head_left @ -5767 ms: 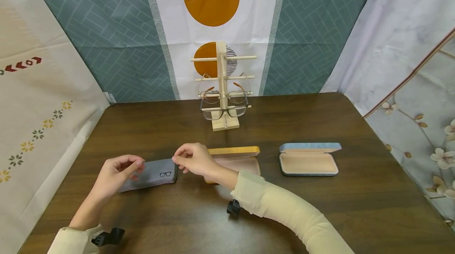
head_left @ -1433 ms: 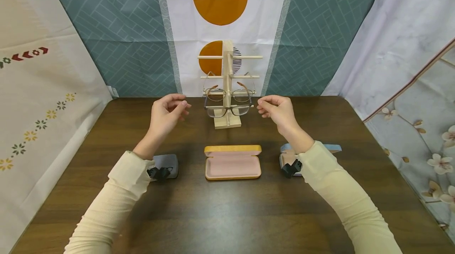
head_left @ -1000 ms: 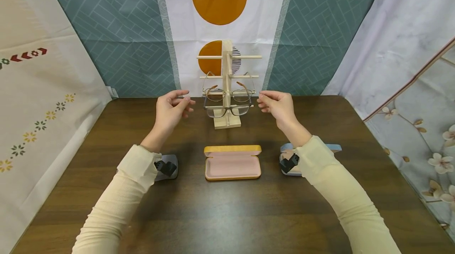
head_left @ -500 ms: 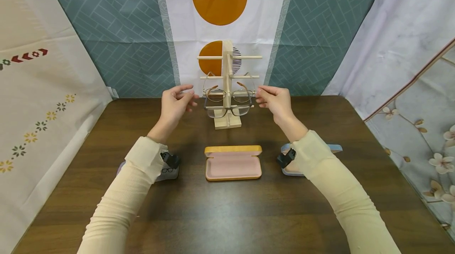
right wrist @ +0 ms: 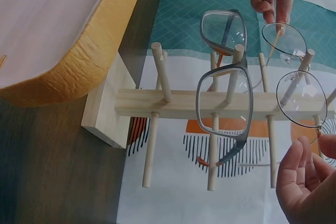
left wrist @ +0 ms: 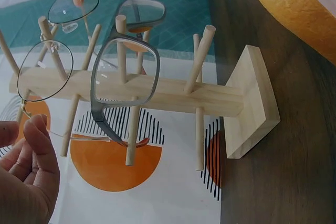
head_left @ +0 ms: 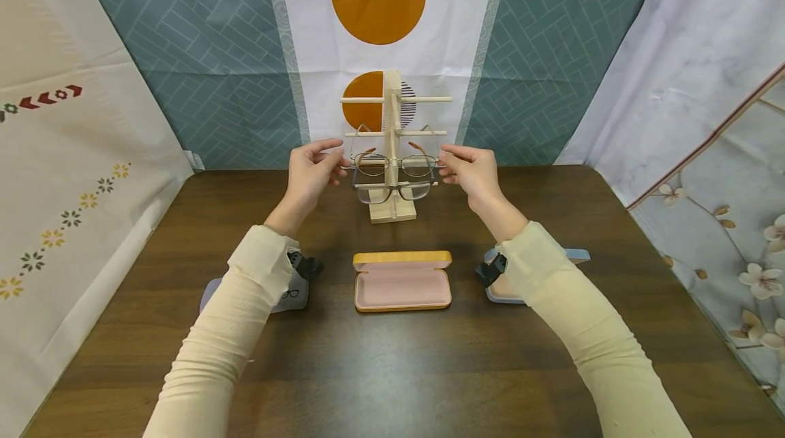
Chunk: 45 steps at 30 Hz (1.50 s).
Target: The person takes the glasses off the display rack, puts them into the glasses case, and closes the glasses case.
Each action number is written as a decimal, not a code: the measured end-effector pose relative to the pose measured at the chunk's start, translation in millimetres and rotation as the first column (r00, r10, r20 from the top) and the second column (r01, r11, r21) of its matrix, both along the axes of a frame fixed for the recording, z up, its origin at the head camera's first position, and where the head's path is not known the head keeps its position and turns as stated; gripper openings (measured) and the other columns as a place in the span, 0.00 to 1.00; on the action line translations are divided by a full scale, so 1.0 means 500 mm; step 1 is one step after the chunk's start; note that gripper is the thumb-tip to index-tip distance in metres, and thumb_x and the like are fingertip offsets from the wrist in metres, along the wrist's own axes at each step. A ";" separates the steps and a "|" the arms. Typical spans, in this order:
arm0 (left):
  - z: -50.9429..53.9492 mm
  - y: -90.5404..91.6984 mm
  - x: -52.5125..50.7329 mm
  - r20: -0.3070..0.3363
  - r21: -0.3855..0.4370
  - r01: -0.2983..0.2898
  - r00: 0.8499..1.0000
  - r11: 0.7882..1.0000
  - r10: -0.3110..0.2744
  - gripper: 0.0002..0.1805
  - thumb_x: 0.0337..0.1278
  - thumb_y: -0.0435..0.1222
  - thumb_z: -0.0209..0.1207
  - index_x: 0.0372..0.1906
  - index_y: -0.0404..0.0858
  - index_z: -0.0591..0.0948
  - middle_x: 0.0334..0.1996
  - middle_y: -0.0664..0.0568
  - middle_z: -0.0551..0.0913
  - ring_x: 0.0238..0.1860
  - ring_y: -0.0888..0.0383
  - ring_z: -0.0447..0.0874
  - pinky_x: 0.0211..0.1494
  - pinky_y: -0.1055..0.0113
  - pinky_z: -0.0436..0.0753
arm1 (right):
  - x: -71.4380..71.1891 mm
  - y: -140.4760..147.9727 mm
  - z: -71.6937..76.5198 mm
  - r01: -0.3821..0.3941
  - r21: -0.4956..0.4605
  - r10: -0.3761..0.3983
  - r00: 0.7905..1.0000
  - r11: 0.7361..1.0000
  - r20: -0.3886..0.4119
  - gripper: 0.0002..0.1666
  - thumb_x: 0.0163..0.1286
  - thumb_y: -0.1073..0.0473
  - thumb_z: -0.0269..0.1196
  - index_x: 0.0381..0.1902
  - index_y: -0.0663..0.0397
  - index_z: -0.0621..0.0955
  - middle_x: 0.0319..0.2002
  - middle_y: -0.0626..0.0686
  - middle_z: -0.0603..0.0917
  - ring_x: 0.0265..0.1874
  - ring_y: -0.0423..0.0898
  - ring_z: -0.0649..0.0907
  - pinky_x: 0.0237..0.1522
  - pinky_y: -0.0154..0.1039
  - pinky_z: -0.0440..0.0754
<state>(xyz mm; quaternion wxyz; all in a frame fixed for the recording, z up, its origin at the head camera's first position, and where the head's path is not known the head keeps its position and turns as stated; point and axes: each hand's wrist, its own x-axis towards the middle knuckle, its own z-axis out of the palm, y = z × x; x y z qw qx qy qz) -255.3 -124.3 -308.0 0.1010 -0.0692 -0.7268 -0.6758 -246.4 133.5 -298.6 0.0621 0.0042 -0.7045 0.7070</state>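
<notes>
Two pairs of glasses rest on a wooden display stand (head_left: pixel 393 111). The upper pair is round wire-rimmed glasses (head_left: pixel 418 165); below hang grey-framed rectangular glasses (head_left: pixel 413 191). My left hand (head_left: pixel 309 176) is at the left hinge of the round pair, and a gap shows between thumb and fingers in the left wrist view. At the opposite hinge is my right hand (head_left: pixel 473 176). In the right wrist view its thumb and fingers lie either side of the temple, apart from each other; whether they touch it is hard to see.
In front of the stand lies an open yellow glasses case (head_left: pixel 401 288) with pink lining. An open blue case (head_left: pixel 505 291) sits partly behind my right sleeve. A grey case (head_left: pixel 296 298) with a glasses print is partly covered by my left forearm. Fabric hangs behind the table.
Both hands have moved from over the front of the table to the stand. In the last second they closed in on the round glasses from both sides. The glasses have stayed put.
</notes>
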 end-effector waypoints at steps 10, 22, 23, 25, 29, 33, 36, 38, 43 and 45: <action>0.004 0.018 -0.007 0.019 0.011 0.016 1.000 1.000 -0.016 0.13 0.57 0.30 0.57 0.43 0.25 0.79 0.18 0.55 0.80 0.17 0.62 0.77 0.18 0.73 0.76 | -0.002 -0.004 0.004 -0.010 -0.016 0.010 1.000 1.000 -0.011 0.16 0.62 0.69 0.60 0.48 0.71 0.78 0.25 0.49 0.81 0.19 0.39 0.80 0.22 0.29 0.79; 0.004 0.025 -0.005 0.006 0.088 0.002 1.000 0.996 -0.002 0.11 0.55 0.26 0.57 0.41 0.20 0.79 0.19 0.53 0.80 0.17 0.64 0.76 0.23 0.73 0.79 | -0.008 -0.013 0.012 0.003 0.018 -0.002 0.999 1.000 -0.045 0.14 0.61 0.71 0.59 0.44 0.75 0.78 0.33 0.65 0.81 0.20 0.40 0.79 0.26 0.29 0.79; 0.004 0.025 -0.005 0.001 0.092 0.000 1.000 0.996 0.000 0.11 0.55 0.26 0.57 0.41 0.20 0.79 0.19 0.53 0.79 0.17 0.64 0.76 0.23 0.73 0.79 | -0.008 -0.013 0.012 -0.002 0.019 0.002 0.999 1.000 -0.046 0.14 0.61 0.71 0.59 0.45 0.75 0.78 0.32 0.63 0.81 0.20 0.39 0.79 0.26 0.29 0.80; 0.004 0.026 -0.004 -0.009 0.100 -0.001 1.000 0.995 0.002 0.11 0.55 0.25 0.57 0.40 0.19 0.79 0.19 0.52 0.80 0.17 0.63 0.76 0.23 0.73 0.79 | -0.008 -0.012 0.013 -0.009 0.015 0.010 0.999 1.000 -0.049 0.14 0.62 0.71 0.58 0.45 0.76 0.78 0.29 0.59 0.82 0.20 0.39 0.79 0.27 0.29 0.80; 0.007 0.027 0.000 -0.025 0.117 -0.006 1.000 0.993 0.009 0.10 0.54 0.25 0.57 0.39 0.19 0.79 0.20 0.48 0.80 0.17 0.62 0.76 0.22 0.74 0.78 | -0.006 -0.013 0.016 -0.009 -0.016 0.008 0.999 1.000 -0.052 0.14 0.61 0.72 0.59 0.44 0.77 0.78 0.24 0.51 0.81 0.19 0.40 0.79 0.26 0.29 0.79; 0.012 0.030 0.006 -0.033 0.135 -0.014 0.999 0.991 0.019 0.10 0.54 0.25 0.57 0.39 0.19 0.79 0.21 0.42 0.80 0.17 0.62 0.76 0.22 0.73 0.78 | -0.002 -0.013 0.019 -0.015 -0.050 0.013 0.999 0.999 -0.053 0.14 0.61 0.73 0.59 0.44 0.78 0.77 0.23 0.50 0.81 0.19 0.40 0.79 0.25 0.29 0.79; 0.013 0.032 0.010 -0.037 0.149 -0.017 0.999 0.989 0.022 0.11 0.54 0.25 0.57 0.39 0.18 0.79 0.21 0.42 0.80 0.16 0.62 0.76 0.22 0.73 0.78 | 0.003 -0.012 0.021 -0.025 -0.052 0.022 0.998 0.998 -0.056 0.15 0.61 0.72 0.58 0.45 0.78 0.77 0.22 0.49 0.81 0.19 0.39 0.79 0.25 0.28 0.79; 0.014 0.033 0.013 -0.035 0.156 -0.017 0.999 0.988 0.022 0.11 0.54 0.25 0.57 0.39 0.18 0.78 0.20 0.43 0.80 0.16 0.63 0.76 0.22 0.73 0.78 | 0.007 -0.012 0.021 -0.027 -0.056 0.024 0.998 0.998 -0.059 0.15 0.61 0.72 0.58 0.45 0.77 0.77 0.22 0.48 0.81 0.19 0.39 0.79 0.25 0.29 0.79; 0.016 0.035 0.021 -0.035 0.173 -0.015 0.999 0.985 0.022 0.11 0.55 0.25 0.57 0.39 0.18 0.78 0.19 0.46 0.79 0.16 0.63 0.75 0.22 0.73 0.78 | 0.014 -0.010 0.019 -0.044 -0.107 0.037 0.997 0.993 -0.067 0.15 0.61 0.74 0.58 0.46 0.79 0.76 0.22 0.50 0.81 0.18 0.40 0.78 0.24 0.28 0.79; 0.016 0.036 0.024 -0.040 0.185 -0.012 0.999 0.983 0.020 0.11 0.54 0.25 0.57 0.39 0.18 0.78 0.18 0.47 0.79 0.15 0.63 0.75 0.22 0.73 0.78 | 0.015 -0.010 0.018 -0.047 -0.121 0.038 0.997 0.992 -0.073 0.15 0.61 0.74 0.57 0.45 0.80 0.75 0.22 0.51 0.81 0.18 0.39 0.78 0.23 0.29 0.78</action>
